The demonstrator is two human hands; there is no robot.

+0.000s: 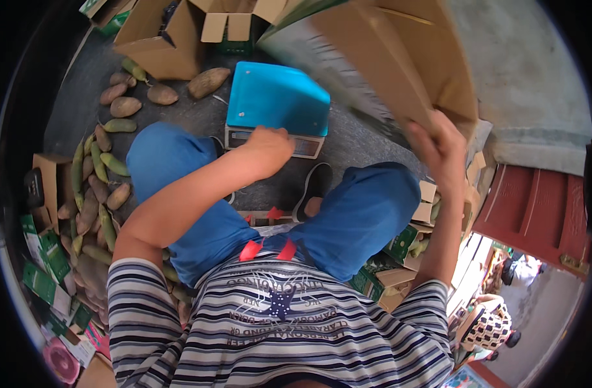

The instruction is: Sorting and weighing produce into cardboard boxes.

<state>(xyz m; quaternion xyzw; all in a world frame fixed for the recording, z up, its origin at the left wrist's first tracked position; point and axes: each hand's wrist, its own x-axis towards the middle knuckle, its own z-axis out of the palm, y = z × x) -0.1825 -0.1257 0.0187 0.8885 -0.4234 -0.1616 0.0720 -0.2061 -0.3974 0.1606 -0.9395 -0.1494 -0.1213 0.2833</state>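
My right hand point(441, 143) grips the edge of an open cardboard box point(399, 61). The box is raised and tilted at the upper right, brown inside with a printed white and green outer side, slightly smeared by motion. My left hand point(270, 152) is closed over the front panel of a digital scale point(306, 147); its fingertips are hidden, and I cannot tell whether anything is in them. The scale's blue platform point(276, 97) carries nothing. It stands on the dark floor before my bent knees. Just left of it lies a brown-skinned tuber point(208, 83).
Several brown tubers and green, elongated ones point(102, 158) lie along the left floor. Open cardboard boxes point(163, 45) stand at the top left. Green cartons point(47, 252) line the left edge, more lie beside my right knee. A red door point(535, 207) and a person point(487, 323) are at right.
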